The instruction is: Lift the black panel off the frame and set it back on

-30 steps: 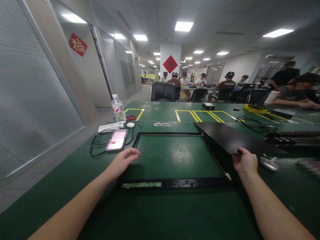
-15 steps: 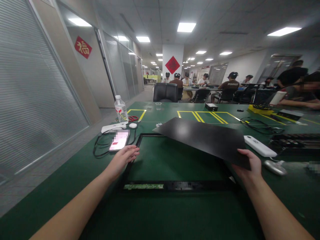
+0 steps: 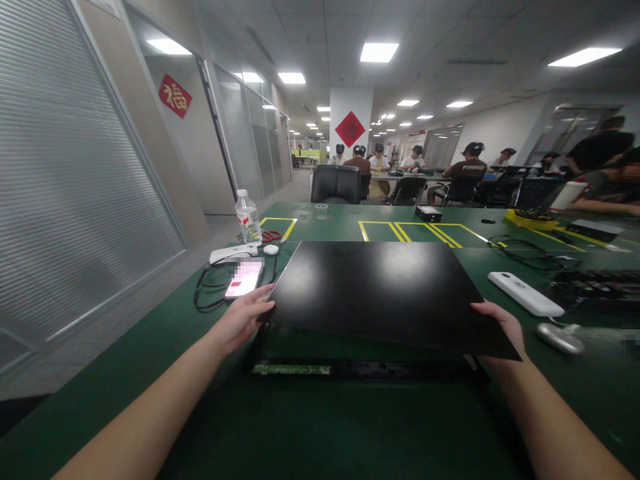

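A large black flat panel (image 3: 380,287) hovers over a black rectangular frame (image 3: 360,368) that lies on the green table (image 3: 320,427). My right hand (image 3: 500,327) grips the panel's near right corner from below, thumb along the edge. My left hand (image 3: 243,319) touches the panel's near left corner, fingers curled against its edge. A strip of circuit board (image 3: 291,368) shows along the frame's near bar. Most of the frame is hidden under the panel.
Left of the panel lie a lit phone (image 3: 243,279), black cables (image 3: 205,293), a white device (image 3: 233,253), a water bottle (image 3: 249,217) and red scissors (image 3: 271,235). A white remote-like unit (image 3: 525,293) and a grey mouse (image 3: 560,337) sit right. Seated people (image 3: 467,175) work behind.
The black panel swung from the right side over to above the frame and levelled out. My left hand shifted from the frame's edge to the panel's left corner.
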### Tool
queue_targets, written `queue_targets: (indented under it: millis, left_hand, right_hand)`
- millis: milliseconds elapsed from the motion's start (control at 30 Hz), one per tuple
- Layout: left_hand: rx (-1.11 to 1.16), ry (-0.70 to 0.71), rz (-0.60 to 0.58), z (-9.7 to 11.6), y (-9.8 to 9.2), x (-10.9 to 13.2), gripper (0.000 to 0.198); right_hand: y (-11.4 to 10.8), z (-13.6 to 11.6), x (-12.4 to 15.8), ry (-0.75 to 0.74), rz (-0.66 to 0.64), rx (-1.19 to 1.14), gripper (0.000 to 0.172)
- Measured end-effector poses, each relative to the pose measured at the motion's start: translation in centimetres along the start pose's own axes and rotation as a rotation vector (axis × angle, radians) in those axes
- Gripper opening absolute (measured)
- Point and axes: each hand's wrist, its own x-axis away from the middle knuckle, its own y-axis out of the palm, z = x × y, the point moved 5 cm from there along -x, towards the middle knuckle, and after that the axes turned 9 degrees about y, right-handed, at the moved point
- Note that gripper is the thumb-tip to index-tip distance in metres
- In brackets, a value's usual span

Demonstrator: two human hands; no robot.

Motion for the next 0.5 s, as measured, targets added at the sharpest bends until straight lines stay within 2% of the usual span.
queue_targets:
  millis: [100, 200, 367, 500]
  left_hand:
    - [-0.012, -0.02, -0.02, 0.1, 0.1, 0.1, 0.047]
    - [-0.013, 0.006, -0.045, 0.5, 0.3, 0.3, 0.043]
    - [-0.004, 0.028, -0.01, 0.9, 0.0, 0.4, 0.048]
    - [0.003, 0.043, 0.006, 1.5, -0.1, 0.6, 0.046]
  right_hand:
    - [-0.6, 0.9, -0.5, 0.229, -0.01, 0.072, 0.037]
    - [-0.7, 0.7, -0.5, 0.219, -0.093, 0.168, 0.048]
    - [0.5, 0.4, 0.4, 0.214, -0.324, 0.388, 0.061]
    - [0.9, 1.1, 0.1, 0.299, -0.359, 0.452, 0.062]
